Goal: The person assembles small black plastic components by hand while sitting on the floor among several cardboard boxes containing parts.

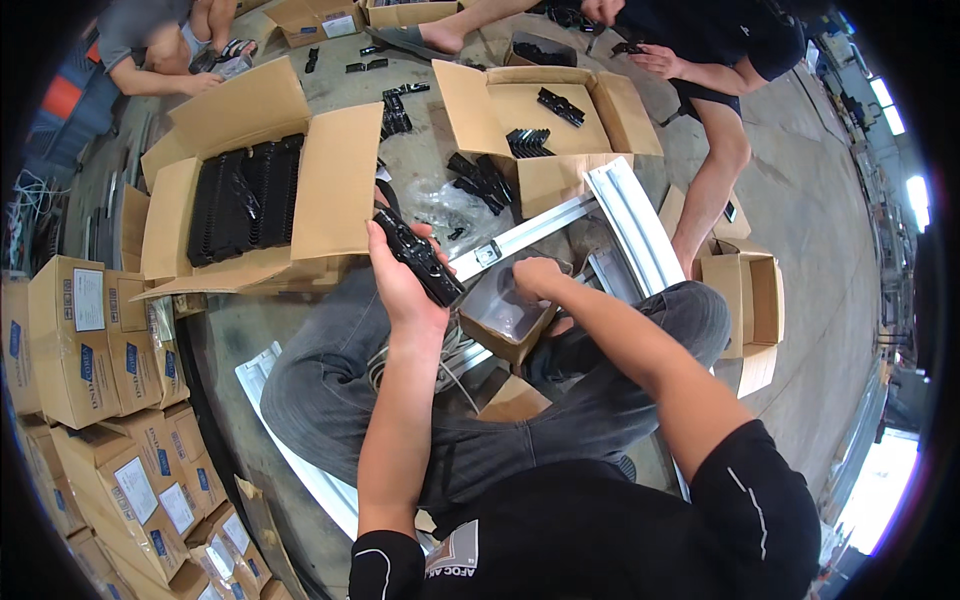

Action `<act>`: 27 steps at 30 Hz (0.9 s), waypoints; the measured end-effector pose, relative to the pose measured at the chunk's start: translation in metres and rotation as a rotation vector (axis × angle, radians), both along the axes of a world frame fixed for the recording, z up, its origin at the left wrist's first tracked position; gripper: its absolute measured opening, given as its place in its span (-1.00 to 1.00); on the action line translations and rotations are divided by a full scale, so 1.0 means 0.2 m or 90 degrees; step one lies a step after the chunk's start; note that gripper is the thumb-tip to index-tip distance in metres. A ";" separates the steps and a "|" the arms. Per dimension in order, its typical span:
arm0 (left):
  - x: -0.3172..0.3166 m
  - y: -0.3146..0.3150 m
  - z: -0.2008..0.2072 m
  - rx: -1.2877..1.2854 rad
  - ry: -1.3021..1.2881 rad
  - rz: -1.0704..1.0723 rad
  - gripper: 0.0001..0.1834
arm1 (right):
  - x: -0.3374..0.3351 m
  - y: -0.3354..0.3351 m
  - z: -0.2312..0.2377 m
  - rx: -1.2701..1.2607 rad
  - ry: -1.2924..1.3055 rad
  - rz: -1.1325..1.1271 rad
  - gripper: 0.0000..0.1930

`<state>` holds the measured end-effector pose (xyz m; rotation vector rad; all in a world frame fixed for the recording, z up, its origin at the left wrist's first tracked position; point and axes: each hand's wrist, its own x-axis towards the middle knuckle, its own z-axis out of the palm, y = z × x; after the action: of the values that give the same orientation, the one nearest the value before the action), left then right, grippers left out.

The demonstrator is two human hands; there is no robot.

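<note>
My left hand [405,285] is closed around a shiny black jointed bracket [418,258], held up at a slant over my left knee. My right hand [537,280] dips into a small cardboard box [518,345] between my legs, its fingers curled downward. A clear plastic liner [493,302] shows inside this box. What the right fingertips pinch, if anything, is hidden. Right behind the small box lies a white metal frame [540,229]. More black brackets [483,182] are heaped on the floor beyond my hands, beside crumpled clear plastic [436,208].
A large open carton [340,185] of stacked black parts stands at front left. Another open carton [565,180] holds a few brackets. Closed cartons [75,340] pile up on my left. Two people sit across, one hand [655,62] holding a black part. An open carton [738,300] stands right.
</note>
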<state>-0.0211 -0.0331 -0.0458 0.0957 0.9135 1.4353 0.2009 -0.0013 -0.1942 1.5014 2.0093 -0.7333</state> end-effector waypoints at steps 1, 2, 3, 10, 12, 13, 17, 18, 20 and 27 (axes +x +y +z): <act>0.00 -0.01 -0.01 -0.009 -0.018 -0.002 -0.34 | -0.03 0.02 0.00 0.004 -0.051 0.049 -0.73; 0.00 -0.01 -0.02 -0.010 -0.017 -0.010 -0.33 | -0.05 0.04 -0.02 0.011 -0.049 0.054 -0.73; 0.01 -0.01 -0.03 -0.026 -0.030 -0.010 -0.33 | -0.05 0.04 -0.08 0.010 -0.067 0.046 -0.73; 0.01 0.02 -0.06 -0.082 -0.031 -0.022 -0.31 | -0.07 0.02 -0.47 0.065 -0.059 -0.131 -0.76; -0.01 0.01 -0.09 -0.095 -0.029 -0.018 -0.31 | -0.10 0.03 -0.42 0.049 -0.053 -0.149 -0.74; -0.02 0.00 -0.11 -0.100 -0.033 -0.019 -0.31 | -0.10 0.00 -0.41 0.071 -0.035 -0.179 -0.74; 0.04 0.02 -0.10 -0.094 -0.031 -0.044 -0.32 | -0.05 0.02 -0.40 0.064 -0.025 -0.300 -0.70; 0.05 0.02 -0.09 -0.085 -0.023 -0.053 -0.33 | -0.05 0.02 -0.39 0.026 -0.031 -0.334 -0.68; 0.05 0.01 -0.09 -0.083 -0.010 -0.056 -0.34 | -0.05 0.03 -0.43 0.009 -0.017 -0.360 -0.65; 0.07 0.01 -0.10 -0.105 -0.032 -0.066 -0.32 | -0.03 0.03 -0.47 -0.047 -0.008 -0.285 -0.52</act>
<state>-0.0081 -0.0309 -0.0663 -0.0158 0.9687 1.2565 0.1952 0.0039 -0.2879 1.9297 1.6285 -0.9563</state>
